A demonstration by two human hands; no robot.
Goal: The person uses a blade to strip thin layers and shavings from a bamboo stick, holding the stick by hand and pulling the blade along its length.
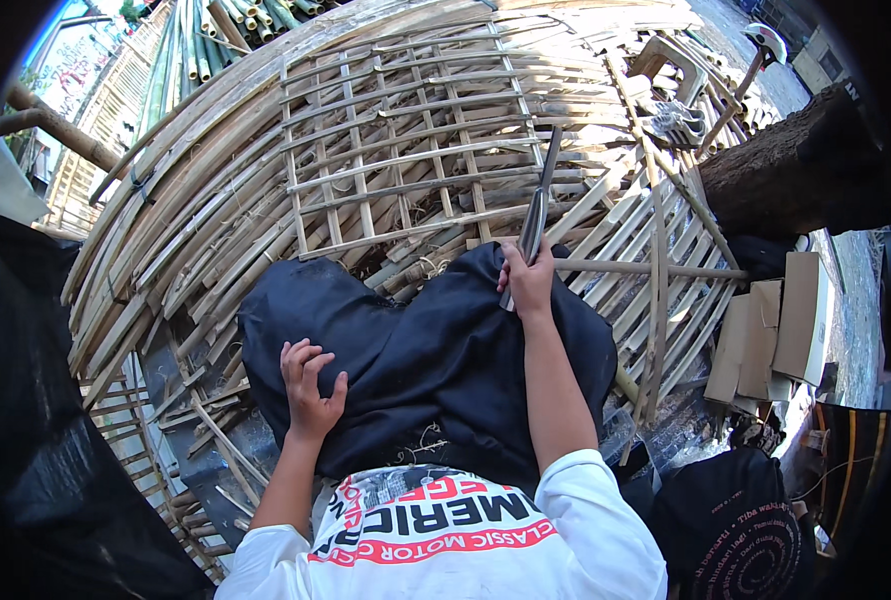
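My right hand is closed round a long, narrow grey metal tool above my right thigh. Its dark, thin end points up and away from me; its exact kind is not clear. Over the dark cloth on my left thigh, my left hand is held with its fingers apart and loosely bent, nothing in it. In front of my knees lies a square lattice of bamboo strips, resting on a large heap of split bamboo.
Crossed bamboo strips and a thick dark log are on the right. Cardboard pieces stand below the log, near a black printed bag. A hammer-like tool stands at the far right. Black sheeting hangs at left.
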